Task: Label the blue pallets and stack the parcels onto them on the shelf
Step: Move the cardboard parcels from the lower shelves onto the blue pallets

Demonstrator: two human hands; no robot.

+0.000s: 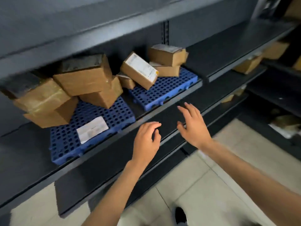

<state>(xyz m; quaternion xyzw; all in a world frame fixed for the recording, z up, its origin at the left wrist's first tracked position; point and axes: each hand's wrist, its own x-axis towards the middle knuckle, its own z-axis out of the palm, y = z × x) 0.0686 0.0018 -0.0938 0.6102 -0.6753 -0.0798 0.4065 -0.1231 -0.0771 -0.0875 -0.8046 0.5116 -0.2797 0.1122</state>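
Dark metal runs beneath both hands at the shelf [24,152] front. The left hand [147,139] hangs with its fingers loosely curled and the right hand [193,126] is spread wide, and neither has hold of anything. They look poised between reaches. Just beyond the left hand lies the nearer blue pallet [114,115], with a white label [92,129] on its open front, where it can be read. Brown parcels [84,79] are heaped crookedly behind the label. Past the right hand's fingertips sits the second blue pallet [171,88], with more parcels [167,54] piled at its rear, one of them tilted. I see no label on it, so labelling it is probably next.
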